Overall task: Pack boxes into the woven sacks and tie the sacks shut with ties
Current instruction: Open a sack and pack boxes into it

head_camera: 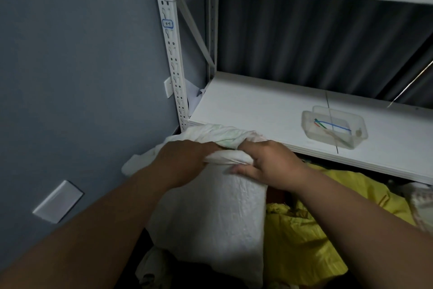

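The left hand (pixel 185 160) is gripping the gathered neck of the white woven sack (pixel 210 218), which is standing below the shelf's (pixel 257 106) front edge. The right hand (pixel 269 164) is curling round the same neck. The fabric looks soft, crinkly, likely slippery; the bunched neck suits gripping. Rightward, a clear tub (pixel 356 129) is holding coloured ties (pixel 332 126).
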